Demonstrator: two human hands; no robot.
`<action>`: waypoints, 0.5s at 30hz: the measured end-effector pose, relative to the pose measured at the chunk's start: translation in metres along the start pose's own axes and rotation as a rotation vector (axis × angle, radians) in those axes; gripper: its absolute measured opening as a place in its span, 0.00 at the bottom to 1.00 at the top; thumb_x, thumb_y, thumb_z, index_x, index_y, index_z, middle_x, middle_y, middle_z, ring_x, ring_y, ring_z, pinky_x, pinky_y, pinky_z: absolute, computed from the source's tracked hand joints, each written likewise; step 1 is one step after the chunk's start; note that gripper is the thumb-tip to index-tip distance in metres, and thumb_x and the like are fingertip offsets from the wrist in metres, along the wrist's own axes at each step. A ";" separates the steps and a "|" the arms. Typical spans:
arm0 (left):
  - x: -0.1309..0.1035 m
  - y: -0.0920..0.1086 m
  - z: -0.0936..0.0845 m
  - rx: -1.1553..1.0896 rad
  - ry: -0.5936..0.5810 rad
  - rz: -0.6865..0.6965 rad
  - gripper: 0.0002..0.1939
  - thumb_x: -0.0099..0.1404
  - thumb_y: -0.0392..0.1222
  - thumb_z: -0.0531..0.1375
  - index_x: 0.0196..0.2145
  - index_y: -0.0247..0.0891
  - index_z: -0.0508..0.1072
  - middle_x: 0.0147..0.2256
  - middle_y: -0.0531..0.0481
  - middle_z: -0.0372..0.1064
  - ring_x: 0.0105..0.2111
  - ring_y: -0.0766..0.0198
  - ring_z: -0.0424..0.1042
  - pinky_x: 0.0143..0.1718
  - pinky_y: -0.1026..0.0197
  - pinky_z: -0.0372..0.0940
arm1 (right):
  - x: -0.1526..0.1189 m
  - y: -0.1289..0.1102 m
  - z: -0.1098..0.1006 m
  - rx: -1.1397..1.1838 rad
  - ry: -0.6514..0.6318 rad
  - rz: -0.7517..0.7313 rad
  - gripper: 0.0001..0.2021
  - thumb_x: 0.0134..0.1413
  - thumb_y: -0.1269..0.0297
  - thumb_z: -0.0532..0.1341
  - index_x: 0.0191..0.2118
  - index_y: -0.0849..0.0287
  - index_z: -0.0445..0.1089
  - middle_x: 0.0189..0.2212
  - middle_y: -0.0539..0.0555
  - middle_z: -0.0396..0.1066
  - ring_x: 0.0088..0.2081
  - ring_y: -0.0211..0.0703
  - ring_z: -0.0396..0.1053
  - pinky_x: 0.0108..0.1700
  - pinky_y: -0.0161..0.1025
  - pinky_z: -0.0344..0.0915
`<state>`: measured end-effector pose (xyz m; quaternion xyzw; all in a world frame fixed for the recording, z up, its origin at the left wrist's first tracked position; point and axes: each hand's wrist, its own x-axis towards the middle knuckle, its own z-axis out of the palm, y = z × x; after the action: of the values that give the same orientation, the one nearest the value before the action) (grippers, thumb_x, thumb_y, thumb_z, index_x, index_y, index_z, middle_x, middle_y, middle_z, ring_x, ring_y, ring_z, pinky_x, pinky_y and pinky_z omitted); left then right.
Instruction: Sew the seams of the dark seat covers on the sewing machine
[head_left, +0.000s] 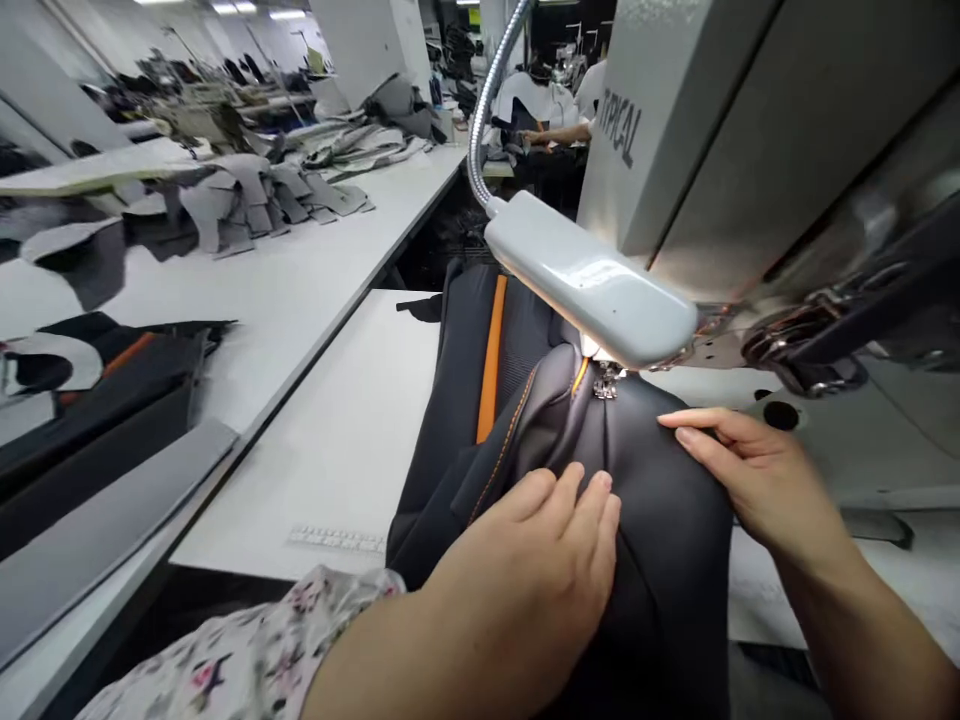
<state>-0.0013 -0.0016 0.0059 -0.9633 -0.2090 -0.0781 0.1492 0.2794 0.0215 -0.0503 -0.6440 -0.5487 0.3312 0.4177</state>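
Observation:
A dark, leather-like sewn cover (667, 510) lies under the sewing machine's presser foot (604, 384). It has an orange stripe (491, 360), orange stitching and a folded, bunched part left of the foot. My left hand (540, 570) rests on the cover just in front of the foot, its fingers stretched out side by side and pressing down. Toward the cover's right edge, my right hand (750, 465) touches the top with its index finger and thumb extended. The remaining right fingers are mostly hidden. A seam line runs from the foot toward my left fingertips.
The grey sewing machine (675, 120) fills the upper right, with a white lamp (592, 280) on a bendable metal neck. A printed ruler scale (337, 538) marks the white tabletop. Grey cut pieces (255, 195) lie on the left table. Farther back, another person's arm (562, 133) reaches over dark material.

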 end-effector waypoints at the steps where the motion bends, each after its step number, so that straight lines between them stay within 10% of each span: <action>1: 0.000 0.000 -0.001 -0.011 -0.003 -0.011 0.26 0.75 0.39 0.48 0.62 0.28 0.74 0.62 0.39 0.71 0.58 0.49 0.74 0.53 0.51 0.61 | 0.001 0.002 0.001 0.013 0.009 0.024 0.20 0.56 0.43 0.68 0.45 0.53 0.83 0.35 0.55 0.79 0.31 0.41 0.72 0.27 0.33 0.65; 15: 0.012 -0.027 0.004 -0.098 0.037 -0.032 0.24 0.74 0.36 0.50 0.62 0.29 0.73 0.62 0.43 0.72 0.50 0.54 0.74 0.46 0.53 0.60 | 0.027 0.004 0.014 0.369 0.121 0.133 0.19 0.46 0.49 0.75 0.41 0.55 0.83 0.30 0.54 0.78 0.26 0.39 0.70 0.25 0.32 0.64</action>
<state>-0.0019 0.0282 0.0112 -0.9643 -0.2178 -0.1083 0.1046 0.2740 0.0504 -0.0593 -0.6101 -0.4091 0.4136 0.5379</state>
